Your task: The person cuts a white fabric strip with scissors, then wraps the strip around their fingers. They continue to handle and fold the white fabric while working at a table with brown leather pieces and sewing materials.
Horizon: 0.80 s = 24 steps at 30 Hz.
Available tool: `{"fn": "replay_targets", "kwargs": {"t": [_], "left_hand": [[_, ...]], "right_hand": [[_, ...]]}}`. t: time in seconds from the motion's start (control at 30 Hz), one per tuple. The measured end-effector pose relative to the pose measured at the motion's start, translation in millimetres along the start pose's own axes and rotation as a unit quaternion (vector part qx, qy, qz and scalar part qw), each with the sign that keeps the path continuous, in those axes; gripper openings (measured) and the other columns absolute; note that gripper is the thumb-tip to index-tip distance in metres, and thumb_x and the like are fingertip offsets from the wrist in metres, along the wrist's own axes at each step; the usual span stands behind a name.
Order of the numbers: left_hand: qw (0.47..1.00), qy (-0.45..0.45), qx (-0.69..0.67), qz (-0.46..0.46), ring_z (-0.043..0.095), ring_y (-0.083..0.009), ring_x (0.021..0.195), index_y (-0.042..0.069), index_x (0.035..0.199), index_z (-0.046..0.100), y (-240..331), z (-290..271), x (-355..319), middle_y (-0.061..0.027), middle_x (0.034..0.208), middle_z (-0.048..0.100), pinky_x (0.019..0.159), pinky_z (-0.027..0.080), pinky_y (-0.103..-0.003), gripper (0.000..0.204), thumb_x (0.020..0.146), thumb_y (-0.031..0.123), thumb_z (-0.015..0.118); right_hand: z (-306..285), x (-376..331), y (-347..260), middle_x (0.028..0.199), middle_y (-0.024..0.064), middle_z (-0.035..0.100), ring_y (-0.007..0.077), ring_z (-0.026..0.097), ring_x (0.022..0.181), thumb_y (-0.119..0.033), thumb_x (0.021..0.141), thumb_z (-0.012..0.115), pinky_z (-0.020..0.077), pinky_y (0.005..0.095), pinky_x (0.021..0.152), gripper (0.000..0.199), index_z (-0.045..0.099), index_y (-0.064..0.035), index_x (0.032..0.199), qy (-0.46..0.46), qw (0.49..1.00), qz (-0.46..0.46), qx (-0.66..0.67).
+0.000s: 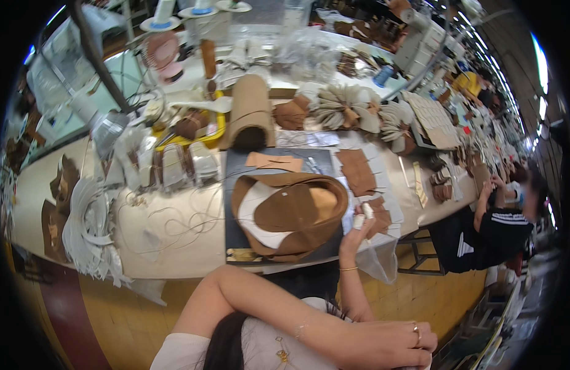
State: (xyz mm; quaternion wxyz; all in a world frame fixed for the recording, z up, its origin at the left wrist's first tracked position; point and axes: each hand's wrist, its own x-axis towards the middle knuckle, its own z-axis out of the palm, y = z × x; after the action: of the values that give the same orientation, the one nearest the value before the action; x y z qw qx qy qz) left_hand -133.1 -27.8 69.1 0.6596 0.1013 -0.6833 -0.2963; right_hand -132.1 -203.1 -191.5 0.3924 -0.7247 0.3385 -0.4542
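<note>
On a dark flat board (232,231) lies a large curved brown piece (325,240), leather-like, looped around a white and brown oval middle; its kind I cannot tell. Just right of it is my right hand (359,231), fingers bent and apart, with white covers on some fingertips and nothing visibly held. It is nearest to the brown patterned flat pieces (357,171). My left arm crosses in front of my body. My left hand (390,343), with a ring, is closed by my right upper arm, its curled fingers partly hidden; what they grip does not show.
A brown roll (250,105) stands behind the board beside a yellow tray (221,123). Loose thread and white strips (91,231) lie at left. Fanned bundles of pale pieces (340,106) are at the back. A person in black (507,231) works at the right.
</note>
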Motion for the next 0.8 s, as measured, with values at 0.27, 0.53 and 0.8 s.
{"fn": "replay_targets", "kwargs": {"t": [0.27, 0.53, 0.8], "left_hand": [[0.996, 0.072, 0.026, 0.055, 0.059, -0.0334, 0.078, 0.0, 0.099, 0.057, -58, 3, 35, -0.0169, 0.093, 0.057, 0.064, 0.046, -0.042, 0.025, 0.091, 0.023, 0.06], [0.969, -0.174, 0.037, -0.172, 0.059, -0.0346, 0.084, 0.004, 0.112, 0.051, -80, -20, 47, -0.0169, 0.104, 0.055, 0.062, 0.048, -0.044, 0.028, 0.09, 0.021, 0.052], [0.978, -0.069, 0.046, -0.192, 0.06, -0.0348, 0.096, 0.005, 0.118, 0.05, -92, -45, 48, -0.0163, 0.122, 0.049, 0.066, 0.051, -0.042, 0.035, 0.087, 0.021, 0.053]], "right_hand": [[-5, -2, -10, 0.127, 0.0138, 0.039, 0.0267, 0.044, 0.119, -0.018, 0.101, 0.036, 0.0328, 0.0389, 0.105, 0.034, 0.043, 0.0022, 0.128, -0.058, 0.995, 0.011, 0.079], [-8, -2, -8, 0.129, 0.0119, 0.037, 0.025, 0.045, 0.121, -0.023, 0.102, 0.035, 0.0326, 0.0402, 0.106, 0.039, 0.038, -0.0006, 0.134, -0.095, 0.99, 0.017, 0.107], [-9, 3, -13, 0.128, 0.016, 0.038, 0.0285, 0.044, 0.118, -0.021, 0.101, 0.037, 0.0318, 0.04, 0.104, 0.036, 0.044, 0.0054, 0.125, -0.109, 0.982, 0.07, 0.14]]}}
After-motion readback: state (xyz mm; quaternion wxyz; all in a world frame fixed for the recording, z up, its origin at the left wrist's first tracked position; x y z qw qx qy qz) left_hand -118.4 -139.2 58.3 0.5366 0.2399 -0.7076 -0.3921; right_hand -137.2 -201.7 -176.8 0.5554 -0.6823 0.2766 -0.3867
